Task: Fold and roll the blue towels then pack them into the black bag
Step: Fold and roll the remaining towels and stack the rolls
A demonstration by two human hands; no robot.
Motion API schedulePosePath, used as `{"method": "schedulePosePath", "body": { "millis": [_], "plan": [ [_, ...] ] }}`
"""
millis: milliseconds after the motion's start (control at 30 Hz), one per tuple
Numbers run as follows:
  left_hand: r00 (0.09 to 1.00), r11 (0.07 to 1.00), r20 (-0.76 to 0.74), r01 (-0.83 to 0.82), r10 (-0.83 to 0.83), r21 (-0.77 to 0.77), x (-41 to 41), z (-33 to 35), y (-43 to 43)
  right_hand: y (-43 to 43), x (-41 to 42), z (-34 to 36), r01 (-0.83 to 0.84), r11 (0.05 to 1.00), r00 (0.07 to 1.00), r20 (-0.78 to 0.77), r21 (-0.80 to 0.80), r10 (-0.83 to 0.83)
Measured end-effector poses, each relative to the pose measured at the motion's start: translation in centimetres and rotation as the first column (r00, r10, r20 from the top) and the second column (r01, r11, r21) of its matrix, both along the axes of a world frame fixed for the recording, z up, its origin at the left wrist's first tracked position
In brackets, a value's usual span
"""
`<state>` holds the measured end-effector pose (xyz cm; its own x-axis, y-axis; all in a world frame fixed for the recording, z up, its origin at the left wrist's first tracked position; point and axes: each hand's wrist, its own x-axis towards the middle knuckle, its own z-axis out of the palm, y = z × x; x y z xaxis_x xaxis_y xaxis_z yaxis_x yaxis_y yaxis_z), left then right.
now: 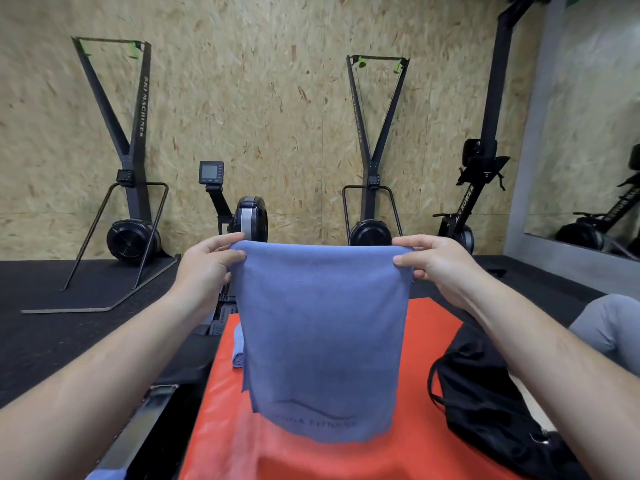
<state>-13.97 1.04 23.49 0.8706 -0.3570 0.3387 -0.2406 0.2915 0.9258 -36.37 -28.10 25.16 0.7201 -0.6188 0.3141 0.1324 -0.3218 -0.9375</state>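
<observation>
A blue towel (322, 334) hangs folded in front of me, lifted above the red mat (429, 327). My left hand (204, 268) pinches its top left corner and my right hand (433, 265) pinches its top right corner. The towel's lower edge, with dark lettering, hangs just over the mat. A rolled blue towel (238, 348) lies on the mat behind it at the left, mostly hidden. The black bag (485, 403) lies on the mat's right side, under my right forearm. A bit of blue cloth (104, 474) shows at the bottom left edge.
Black exercise machines stand along the chipboard wall: a ski machine (128, 168) at left, another (374, 161) at centre right, and a rower (249, 216) running toward me on the left. A mirror (588, 133) is on the right wall. My grey-clad knee (613, 327) is at right.
</observation>
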Motion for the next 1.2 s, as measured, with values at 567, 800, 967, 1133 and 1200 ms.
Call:
{"method": "schedulePosePath", "body": {
  "millis": [567,800,967,1133,1200],
  "plan": [
    [0.84,0.798,0.515,-0.423,0.169,0.429,5.7,0.3,-8.3,-5.8,6.4,-2.0,0.306,0.834,0.922,-0.073,-0.459,-0.379],
    [0.97,0.897,0.24,-0.142,0.041,0.419,5.4,-7.1,-8.2,-5.5,4.5,-8.9,0.196,0.915,0.948,-0.17,-0.353,-0.268],
    [0.988,0.813,0.156,-0.088,-0.004,0.576,3.6,-18.0,-6.4,-4.2,1.9,-20.3,0.131,0.929,0.923,-0.301,-0.345,-0.241],
    [0.986,0.684,0.154,-0.067,-0.067,0.727,1.1,-27.4,-4.1,-2.8,-0.7,-28.8,0.023,0.933,0.834,-0.507,-0.358,-0.216],
    [0.984,0.658,0.166,-0.084,-0.063,0.748,0.8,-28.3,-3.8,-2.6,-1.0,-29.5,-0.014,0.927,0.826,-0.527,-0.374,-0.201]
  ]
}}
